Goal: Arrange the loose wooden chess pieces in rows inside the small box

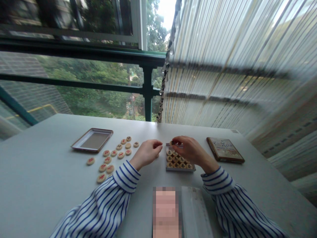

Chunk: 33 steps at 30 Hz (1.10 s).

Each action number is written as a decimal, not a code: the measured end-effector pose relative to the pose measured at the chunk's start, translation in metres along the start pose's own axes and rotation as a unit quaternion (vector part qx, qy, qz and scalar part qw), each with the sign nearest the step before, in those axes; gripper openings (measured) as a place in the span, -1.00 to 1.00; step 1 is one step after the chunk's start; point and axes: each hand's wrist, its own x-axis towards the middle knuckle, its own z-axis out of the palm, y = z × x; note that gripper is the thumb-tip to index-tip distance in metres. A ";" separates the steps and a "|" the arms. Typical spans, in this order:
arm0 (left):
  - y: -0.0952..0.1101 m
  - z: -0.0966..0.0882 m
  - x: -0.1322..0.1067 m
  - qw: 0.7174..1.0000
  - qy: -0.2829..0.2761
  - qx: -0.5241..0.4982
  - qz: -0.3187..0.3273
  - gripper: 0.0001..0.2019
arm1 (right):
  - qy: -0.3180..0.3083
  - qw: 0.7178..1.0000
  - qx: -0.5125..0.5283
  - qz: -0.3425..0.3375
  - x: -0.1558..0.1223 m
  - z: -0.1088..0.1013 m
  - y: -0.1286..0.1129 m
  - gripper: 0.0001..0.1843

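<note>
My right hand [189, 148] pinches a round wooden Chinese chess piece [172, 143] over the far left corner of a small open box [180, 170]. Inside that box, pieces with dark characters [176, 159] lie in rows, partly hidden under the hand. To the left of the box, my left hand [147, 152] is closed, thumb and fingers together; what they hold, if anything, is hidden. One loose piece [157, 155] shows just beneath it. Further left, several loose pieces [121, 155] are scattered on the white table [59, 191], most with red characters.
A shallow open tray or lid [92, 140] lies at the left. At the right is a flat brown-edged box [225, 150] with writing on top. Near my body are a blurred-out object [165, 213] and a clear plastic packet [196, 211]. Beyond stand a green railing [148, 89] and string curtain [210, 66].
</note>
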 end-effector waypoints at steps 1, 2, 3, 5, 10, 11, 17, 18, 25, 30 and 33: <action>0.000 0.001 -0.001 1.000 -0.002 0.020 0.006 -0.69 | -0.001 1.000 -0.002 0.006 0.000 0.001 0.002 -0.77; 0.000 0.001 -0.001 0.999 -0.006 0.039 0.013 -0.69 | -0.003 1.000 -0.005 0.011 0.001 0.003 0.004 -0.76; 0.000 0.002 -0.002 0.998 -0.010 0.055 0.020 -0.69 | -0.005 1.000 -0.007 0.016 0.001 0.004 0.006 -0.76; 0.001 0.004 -0.004 0.996 -0.019 0.084 0.034 -0.68 | -0.013 1.000 -0.014 0.024 0.001 0.007 0.008 -0.75; -0.001 0.007 -0.006 0.988 -0.018 0.139 0.061 -0.67 | -0.028 0.998 -0.041 0.038 0.001 0.014 0.010 -0.76; -0.002 0.008 -0.006 0.987 -0.018 0.148 0.066 -0.67 | -0.032 0.998 -0.047 0.038 0.001 0.015 0.010 -0.77; -0.009 0.014 -0.005 0.982 -0.023 0.171 0.078 -0.68 | -0.061 0.994 -0.086 0.038 0.001 0.017 0.007 -0.70; -0.010 0.015 -0.005 0.981 -0.023 0.177 0.080 -0.68 | -0.067 0.992 -0.096 0.041 0.001 0.017 0.007 -0.69; -0.008 0.016 -0.007 0.966 -0.043 0.220 0.128 -0.69 | -0.081 0.988 -0.128 0.038 0.001 0.022 0.010 -0.65; -0.008 0.018 -0.007 0.958 -0.056 0.237 0.154 -0.71 | -0.099 0.984 -0.145 0.040 0.001 0.022 0.009 -0.63; -0.008 0.018 -0.007 0.956 -0.059 0.241 0.155 -0.71 | -0.108 0.980 -0.161 0.052 0.001 0.021 0.008 -0.61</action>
